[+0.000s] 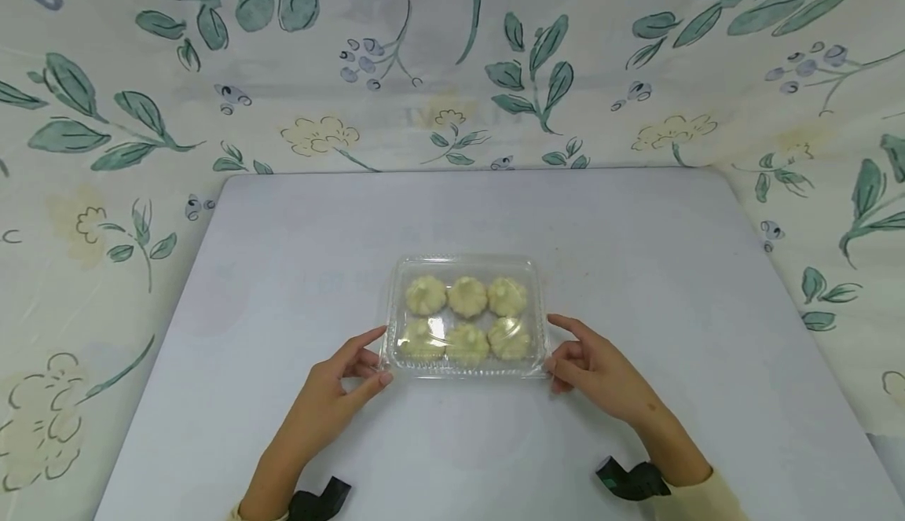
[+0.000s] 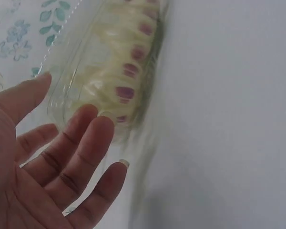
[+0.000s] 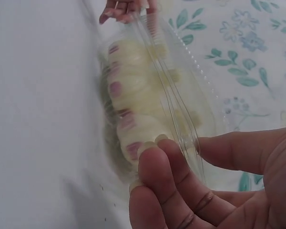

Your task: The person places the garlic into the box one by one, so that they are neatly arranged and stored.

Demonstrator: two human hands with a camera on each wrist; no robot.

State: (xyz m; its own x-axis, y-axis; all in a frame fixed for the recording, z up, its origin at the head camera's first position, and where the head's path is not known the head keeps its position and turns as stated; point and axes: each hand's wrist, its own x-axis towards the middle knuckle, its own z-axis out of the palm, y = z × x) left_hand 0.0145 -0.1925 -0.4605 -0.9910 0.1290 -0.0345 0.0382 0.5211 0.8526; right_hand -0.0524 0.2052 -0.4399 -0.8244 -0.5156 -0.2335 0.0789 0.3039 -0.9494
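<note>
A clear plastic clamshell box [image 1: 467,374] lies on the white table, its lid down over two rows of pale yellow, flower-shaped pastries [image 1: 467,298]. Purple patches show along the pastries' sides in both wrist views. At the box's left side is my left hand [image 1: 331,397], fingers loosely bent and thumb apart from them. Its fingertips overlap the box wall in the left wrist view. On the opposite side my right hand [image 1: 601,370] pinches the box's rim between thumb and fingers, seen closely in the right wrist view.
The white tabletop [image 1: 636,246] spreads around the box. Behind it and at both sides hangs pale cloth [image 1: 438,128] printed with leaves and flowers. Small dark crumbs [image 1: 556,249] lie behind the box. Black wrist cameras [image 1: 632,480] are strapped to both forearms.
</note>
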